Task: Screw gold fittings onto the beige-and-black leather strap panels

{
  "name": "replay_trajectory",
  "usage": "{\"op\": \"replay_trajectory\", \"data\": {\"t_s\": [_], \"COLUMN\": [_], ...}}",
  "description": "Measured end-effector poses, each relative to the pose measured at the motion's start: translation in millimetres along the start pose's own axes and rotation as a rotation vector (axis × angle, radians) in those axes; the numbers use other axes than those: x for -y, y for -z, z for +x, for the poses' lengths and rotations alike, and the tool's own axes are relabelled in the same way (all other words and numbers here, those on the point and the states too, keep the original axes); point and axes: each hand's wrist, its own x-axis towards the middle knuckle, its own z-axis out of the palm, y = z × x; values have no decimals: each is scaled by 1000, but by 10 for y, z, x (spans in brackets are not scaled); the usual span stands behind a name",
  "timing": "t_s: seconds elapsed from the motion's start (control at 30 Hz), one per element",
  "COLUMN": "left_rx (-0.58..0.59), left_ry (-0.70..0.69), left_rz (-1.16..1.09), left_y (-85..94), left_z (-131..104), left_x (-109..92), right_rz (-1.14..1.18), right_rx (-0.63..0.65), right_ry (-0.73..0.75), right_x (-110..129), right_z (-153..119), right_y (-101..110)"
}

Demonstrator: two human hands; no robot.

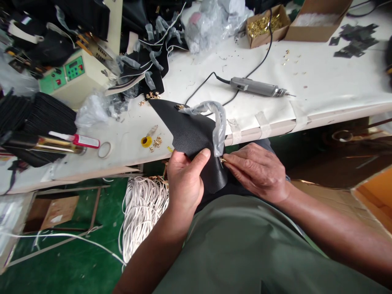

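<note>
A black leather panel (196, 134) is held over the table's front edge, with a handle in clear plastic wrap (219, 122) arching across it. One end of the handle meets a gold-coloured metal fitting (180, 107) on the panel. My left hand (186, 175) is closed on the panel's lower left side, thumb on top. At the handle's other end my right hand (257, 169) pinches a small gold-coloured metal piece (223, 160) against the panel. The fingertips partly cover that piece, so its exact kind is unclear.
A grey electric screwdriver (257, 87) lies on the white table (196, 75), its cord trailing behind the panel. Farther back stands a cardboard box of gold-coloured hardware (266, 26). To the left are a control machine (76, 73), a red-and-white glue bottle (82, 140) and a tape roll (104, 150).
</note>
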Motion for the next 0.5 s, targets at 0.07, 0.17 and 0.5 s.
{"op": "replay_trajectory", "data": {"t_s": [0.07,0.17,0.5], "left_rx": [2,3,-14], "left_ry": [-3,-3,24], "left_rz": [-6,-17,-22], "left_y": [6,8,35], "left_z": [6,13,33], "left_x": [2,-1,42], "right_rz": [-14,-42,-23], "right_rx": [17,48,23], "right_ry": [31,87,47], "right_x": [-29,-71,-51], "right_z": [11,36,-27], "right_y": [21,56,5]}}
